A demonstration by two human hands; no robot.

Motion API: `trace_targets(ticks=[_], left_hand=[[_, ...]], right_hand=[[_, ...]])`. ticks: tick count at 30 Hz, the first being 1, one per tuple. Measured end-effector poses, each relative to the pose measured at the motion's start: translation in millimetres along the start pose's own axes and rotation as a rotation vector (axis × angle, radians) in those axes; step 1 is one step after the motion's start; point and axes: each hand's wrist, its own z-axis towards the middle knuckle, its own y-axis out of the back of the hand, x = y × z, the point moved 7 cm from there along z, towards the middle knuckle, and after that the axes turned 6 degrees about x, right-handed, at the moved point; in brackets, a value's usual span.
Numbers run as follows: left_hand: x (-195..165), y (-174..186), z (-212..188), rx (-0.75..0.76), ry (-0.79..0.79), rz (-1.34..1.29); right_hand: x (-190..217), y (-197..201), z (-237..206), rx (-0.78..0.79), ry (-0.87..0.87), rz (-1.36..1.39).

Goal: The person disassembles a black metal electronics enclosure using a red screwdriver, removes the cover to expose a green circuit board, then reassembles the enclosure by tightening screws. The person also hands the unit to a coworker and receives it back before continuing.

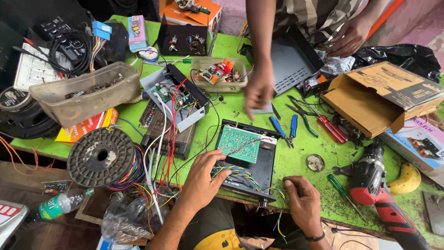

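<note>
You are sorting the wires point(240, 175) at the front of the black case point(259, 169) holding the green board point(239, 144). Your left hand point(203, 178) is gripping the bundle; your right hand point(303, 201) is pinching one strand. Next calls for fine, steady routing, I judge.

Both forearms come up from bottom edge, bare. Left hand point(203, 173) reaches fwd, palm down, fingers point(221, 159) curled and spread, tips pressed down; thumb out to the right side. Left wrist straight, forearm angled up-right. Right hand point(303, 201) sits lower, nearer the body, loosely fisted, back of hand up; thumb and index pinched together at upper left. Dark band round right wrist. Hands near each other, not touching.
</note>
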Motion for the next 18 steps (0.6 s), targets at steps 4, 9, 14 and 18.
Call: trace_targets(ticks=[4, 9, 14, 18], left_hand=[[1.4, -1.1, -0.2, 0.011, 0.018, 0.002], [1.9, -2.0, -0.6, 0.018, 0.022, 0.001], [1.3, -2.1, -2.7, 0.003, 0.011, -0.002], [7.8, 5.8, -5.7, -0.127, 0.013, -0.098]], right_hand=[[-1.9, -0.2, -0.3, -0.005, -0.012, 0.003], [-2.7, -0.9, -0.5, -0.006, 0.0, 0.0], [-2.3, -1.8, -0.4, -0.004, 0.011, -0.001], [-3.6, -1.3, 0.1, 0.001, -0.04, -0.008]])
